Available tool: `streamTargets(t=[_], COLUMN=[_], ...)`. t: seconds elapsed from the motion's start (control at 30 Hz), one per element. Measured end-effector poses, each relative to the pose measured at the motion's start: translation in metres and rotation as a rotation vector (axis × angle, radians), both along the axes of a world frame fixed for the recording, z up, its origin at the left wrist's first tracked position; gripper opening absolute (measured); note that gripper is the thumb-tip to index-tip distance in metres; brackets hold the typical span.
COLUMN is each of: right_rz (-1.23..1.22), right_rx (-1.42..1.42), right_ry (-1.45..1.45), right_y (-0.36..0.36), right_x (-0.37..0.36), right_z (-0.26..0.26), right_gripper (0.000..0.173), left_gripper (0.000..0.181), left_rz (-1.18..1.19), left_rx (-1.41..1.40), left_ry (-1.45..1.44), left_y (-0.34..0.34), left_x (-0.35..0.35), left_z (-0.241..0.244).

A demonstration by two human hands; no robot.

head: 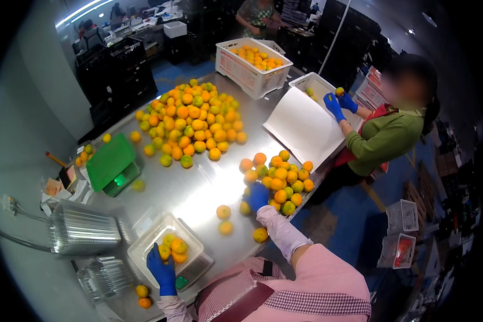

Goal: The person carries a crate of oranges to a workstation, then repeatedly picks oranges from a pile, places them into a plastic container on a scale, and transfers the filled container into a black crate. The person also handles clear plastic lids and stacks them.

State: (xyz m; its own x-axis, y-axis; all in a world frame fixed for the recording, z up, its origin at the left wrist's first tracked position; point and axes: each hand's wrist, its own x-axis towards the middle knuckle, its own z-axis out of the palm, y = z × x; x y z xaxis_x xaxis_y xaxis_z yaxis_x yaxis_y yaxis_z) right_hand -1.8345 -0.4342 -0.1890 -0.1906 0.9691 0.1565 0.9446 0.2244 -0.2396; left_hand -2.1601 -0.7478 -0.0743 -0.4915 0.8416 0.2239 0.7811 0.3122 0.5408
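Note:
My left hand (162, 271), in a blue glove, is over a white plastic tray (137, 252) on a digital scale (197, 266). Its fingers and thumb lie on either side of a tangerine (164, 251), which sits in the tray against several other tangerines (179, 245). At the near left side of a smaller tangerine heap (281, 174) is my right hand (258, 196), also gloved in blue. Its back faces me, and its fingertips are hidden among the fruit. Two loose tangerines (224, 219) rest on the metal table between my hands.
A large tangerine pile (193, 120) covers the far table (177, 185). Clear plastic containers (84, 229) and a green scale (110, 163) stand left. Beyond is a white crate (253, 76). On the right, a co-worker (386, 129) holds fruit over another crate (314, 82) with white sheeting.

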Motion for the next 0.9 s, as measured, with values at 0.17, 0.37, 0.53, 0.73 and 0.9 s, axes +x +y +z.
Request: streamTargets(t=[0.17,0.37,0.53,0.73,0.9], right_rz=[0.075,0.206,0.235,0.219,0.203], right_rx=[-0.082,-0.036,0.068,0.098,0.075], right_ry=[0.138,0.250,0.328,0.409,0.371], right_y=[-0.035,-0.058,-0.055,-0.054,-0.056], right_x=[-0.036,-0.079,-0.083,-0.078,-0.079], right_z=[0.008,0.017,0.008,-0.006,-0.001], right_gripper=[0.022,0.024,0.027,0.028,0.030], left_gripper=[0.069,0.068,0.067,0.068,0.068], left_rz=[0.065,0.067,0.075,0.075,0.068], left_rx=[0.046,0.062,0.070,0.089,0.076], left_ry=[0.010,-0.026,-0.054,-0.041,-0.017], left_y=[0.004,0.004,0.004,0.003,0.003], left_x=[0.008,0.009,0.008,0.009,0.009], left_z=[-0.005,-0.004,-0.007,-0.010,-0.008])
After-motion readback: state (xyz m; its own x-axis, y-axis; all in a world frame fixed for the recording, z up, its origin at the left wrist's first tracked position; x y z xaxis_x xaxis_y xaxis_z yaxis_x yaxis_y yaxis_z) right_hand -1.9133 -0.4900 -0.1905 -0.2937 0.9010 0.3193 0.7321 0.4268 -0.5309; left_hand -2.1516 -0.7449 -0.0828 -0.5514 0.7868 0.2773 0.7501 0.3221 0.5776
